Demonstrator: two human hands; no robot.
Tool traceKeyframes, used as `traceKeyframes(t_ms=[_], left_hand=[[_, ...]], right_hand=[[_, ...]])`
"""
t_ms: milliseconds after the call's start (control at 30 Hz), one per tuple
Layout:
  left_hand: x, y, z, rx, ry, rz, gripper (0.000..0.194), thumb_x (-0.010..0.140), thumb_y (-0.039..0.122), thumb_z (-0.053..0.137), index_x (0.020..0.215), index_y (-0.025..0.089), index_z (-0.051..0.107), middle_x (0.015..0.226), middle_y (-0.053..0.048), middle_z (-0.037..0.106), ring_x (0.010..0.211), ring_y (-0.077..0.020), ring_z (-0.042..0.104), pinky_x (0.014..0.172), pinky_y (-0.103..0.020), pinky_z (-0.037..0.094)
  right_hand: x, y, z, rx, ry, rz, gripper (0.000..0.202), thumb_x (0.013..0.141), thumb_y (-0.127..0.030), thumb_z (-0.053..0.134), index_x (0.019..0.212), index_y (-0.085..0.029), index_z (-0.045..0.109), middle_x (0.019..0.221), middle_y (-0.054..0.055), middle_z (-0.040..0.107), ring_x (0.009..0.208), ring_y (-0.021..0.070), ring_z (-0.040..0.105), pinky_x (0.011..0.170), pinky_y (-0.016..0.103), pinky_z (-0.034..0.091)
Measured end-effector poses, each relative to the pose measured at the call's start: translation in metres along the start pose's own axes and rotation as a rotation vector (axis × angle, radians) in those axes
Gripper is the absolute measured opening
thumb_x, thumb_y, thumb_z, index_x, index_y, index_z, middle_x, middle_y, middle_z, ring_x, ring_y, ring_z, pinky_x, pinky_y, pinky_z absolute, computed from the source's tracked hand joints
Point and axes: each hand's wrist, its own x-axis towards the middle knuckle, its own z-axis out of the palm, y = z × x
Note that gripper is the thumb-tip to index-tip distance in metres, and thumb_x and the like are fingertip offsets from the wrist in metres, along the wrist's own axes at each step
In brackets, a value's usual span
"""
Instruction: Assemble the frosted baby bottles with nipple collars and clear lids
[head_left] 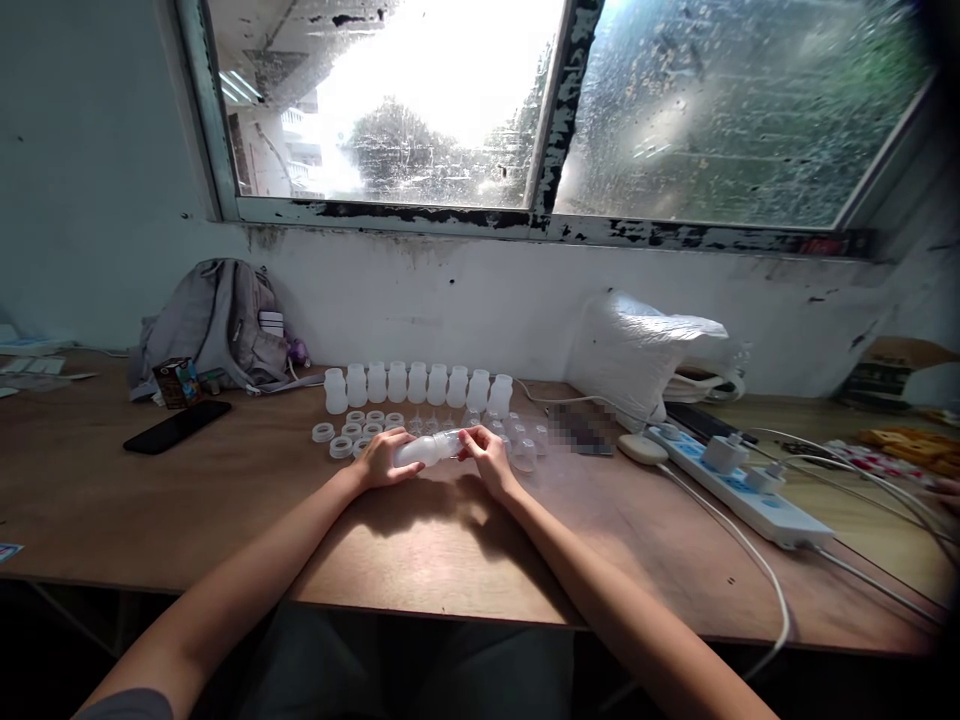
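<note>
My left hand (386, 458) is wrapped round the body of a white translucent baby bottle (418, 452), which lies tilted sideways above the table. At its right end, my right hand (486, 452) pinches the clear cap (451, 442). Just behind my hands, white screw rings (342, 445) lie in rows on the left. Small clear teats (435, 420) stand in the middle, partly hidden by my hands. Clear dome caps (523, 456) are grouped on the right. Farther back, several white bottles (397, 382) without tops stand upright in a row.
A grey backpack (217, 320), a small drink carton (177, 382) and a black phone (177, 428) are on the left. To the right are a white plastic bag (626, 350), a power strip (750, 495) with cables, and a round white device (642, 449). The wooden table's front edge (442, 612) is near me.
</note>
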Motion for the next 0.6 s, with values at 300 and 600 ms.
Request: traceKeyframes(t_ms=[300,600], left_hand=[[0.0032,0.0041,0.0018,-0.055,0.053,-0.015,0.036,0.068,0.042,0.056,0.089,0.013,0.06,0.077,-0.006,0.055,0.069,-0.0163,0.054,0.063,-0.027,0.044],[0.0054,0.0099,0.0022,-0.032,0.045,-0.028,0.033,0.068,0.04,0.056,0.088,0.014,0.058,0.079,-0.006,0.055,0.071,-0.0171,0.054,0.065,-0.028,0.045]], right_hand=[[0.001,-0.001,-0.0021,0.23,-0.091,0.13,0.032,0.064,-0.045,0.061,0.071,-0.014,0.057,0.067,0.001,0.058,0.058,0.0125,0.055,0.06,0.031,0.05],[0.0029,-0.0057,-0.0052,0.253,-0.119,0.15,0.031,0.061,-0.044,0.064,0.069,-0.015,0.058,0.067,0.002,0.06,0.063,0.0136,0.055,0.065,0.033,0.05]])
